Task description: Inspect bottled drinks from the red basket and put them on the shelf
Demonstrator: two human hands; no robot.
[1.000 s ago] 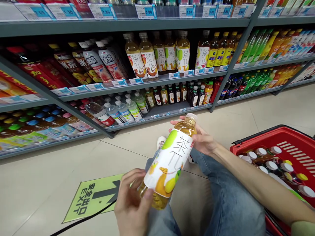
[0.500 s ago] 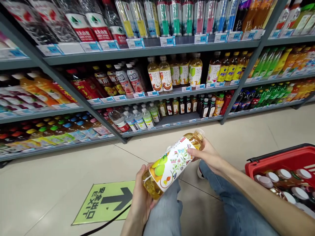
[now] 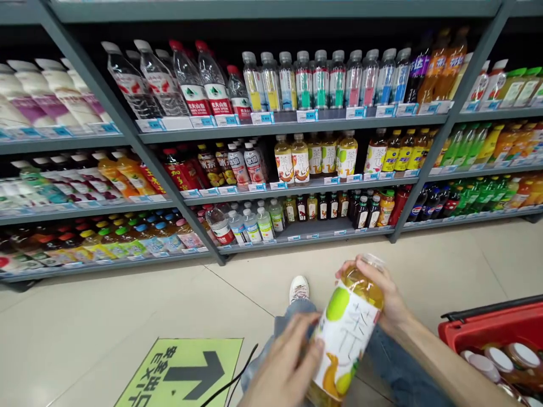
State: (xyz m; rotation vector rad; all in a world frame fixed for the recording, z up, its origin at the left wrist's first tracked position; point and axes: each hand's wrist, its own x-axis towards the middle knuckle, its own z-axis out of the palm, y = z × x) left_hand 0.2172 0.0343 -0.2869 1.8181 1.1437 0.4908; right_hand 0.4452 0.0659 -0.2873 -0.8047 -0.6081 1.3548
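Note:
A clear bottle of yellow tea (image 3: 354, 328) slants over my lap, its white label printed with fruit and Chinese characters. Around its neck, just below the clear cap, my right hand (image 3: 388, 294) is closed. My left hand (image 3: 291, 359), slightly blurred, is closed against the lower left side of the bottle, with the thumb on the label and the other fingers beside it. The base of the bottle runs down to the bottom edge of the view, partly behind the left hand.
Drink bottles fill several grey shelves (image 3: 271, 125) ahead, with similar tea bottles (image 3: 292, 161) on the middle one. At lower right stands a red basket (image 3: 462, 328) holding white-capped bottles. A green floor sign (image 3: 229, 350) and a black cable (image 3: 244, 370) lie to the left.
The bottle has moved right and closer to me, tilted more upright, and turned to show another side of its label. The view has tipped upward, bringing more upper shelving into sight.

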